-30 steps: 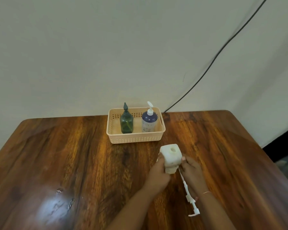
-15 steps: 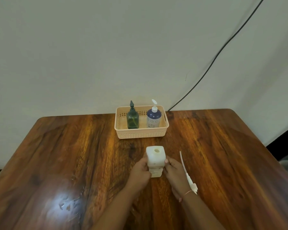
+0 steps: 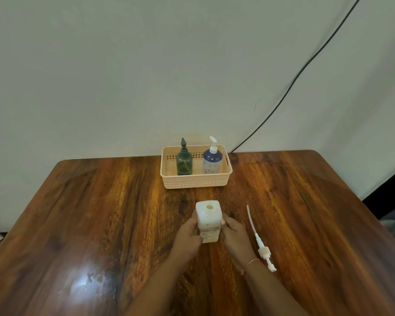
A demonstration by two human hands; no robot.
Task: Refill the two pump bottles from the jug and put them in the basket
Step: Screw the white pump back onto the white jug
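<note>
The white jug [image 3: 208, 221], its mouth uncapped, is held upright on the bench [image 3: 100, 213], grasped between the left hand [image 3: 187, 236] and the right hand [image 3: 234, 234]. A detached pump [image 3: 259, 240] lies just right. Behind, both pump bottles [image 3: 184, 161] are seen standing in the basket [image 3: 195, 181].

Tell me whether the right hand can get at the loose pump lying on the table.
Probably yes. The pump lies bare on the table just beside the right hand, nothing between, but that hand must first let go of the white bottle.

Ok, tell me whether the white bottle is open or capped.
Open: the white bottle shows a bare round mouth on top, and its pump lies on the table beside it.
</note>
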